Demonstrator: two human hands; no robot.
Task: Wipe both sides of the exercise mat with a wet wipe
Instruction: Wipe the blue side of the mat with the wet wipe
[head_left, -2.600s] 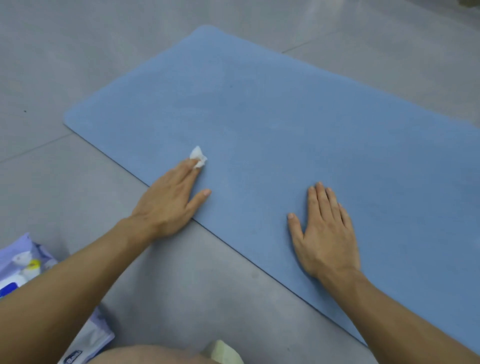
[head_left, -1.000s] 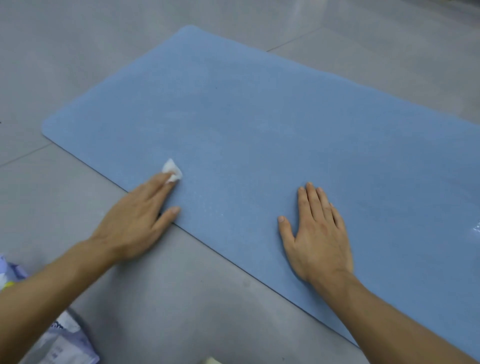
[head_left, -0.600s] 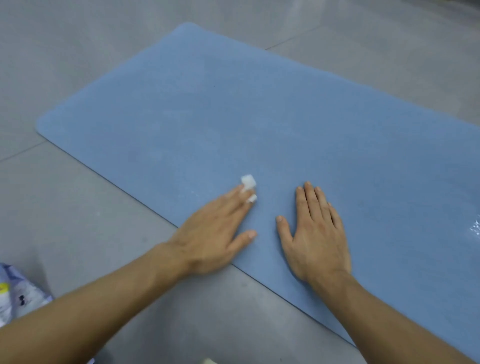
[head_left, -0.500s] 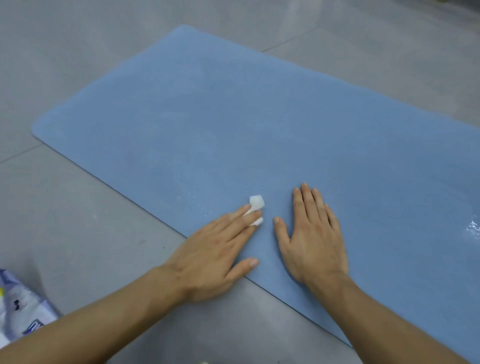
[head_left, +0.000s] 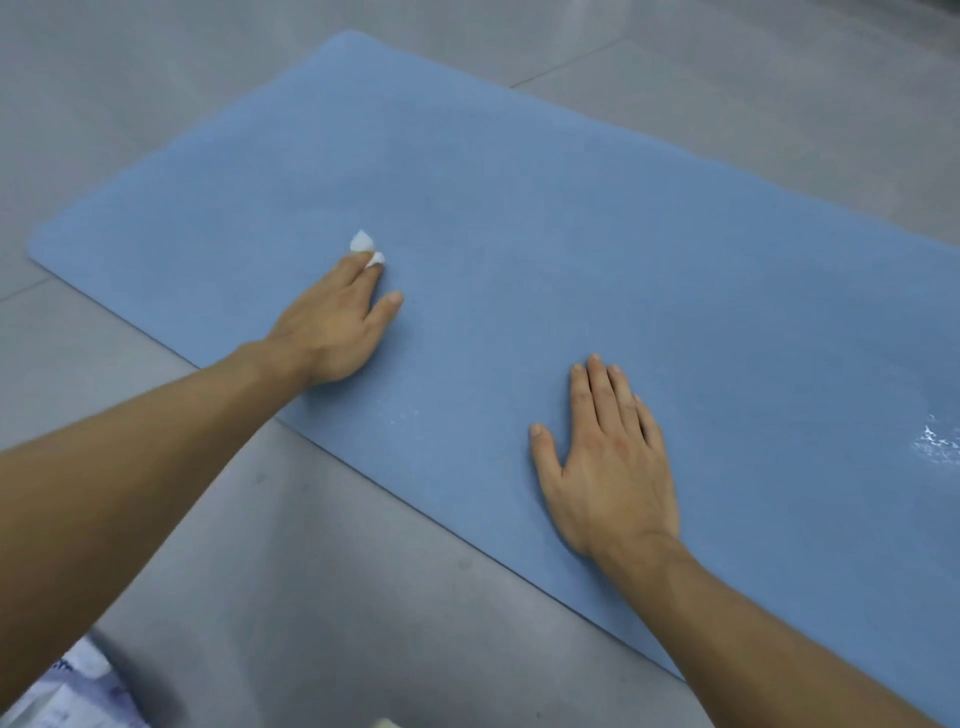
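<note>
As left hand (head_left: 332, 322) presses wipe (head_left: 362, 242) on mat (head_left: 571, 208), pack (head_left: 67, 691) nearby — blurred

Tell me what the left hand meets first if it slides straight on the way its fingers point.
Nothing solid, as far as this view shows: the left hand, pressing the wet wipe under its fingertips, points across bare mat toward its far long edge, then grey floor.

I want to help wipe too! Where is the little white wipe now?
In the head view, the wet wipe sits on the blue mat near its left end, under the fingertips of the left hand, well apart from the right hand.
</note>
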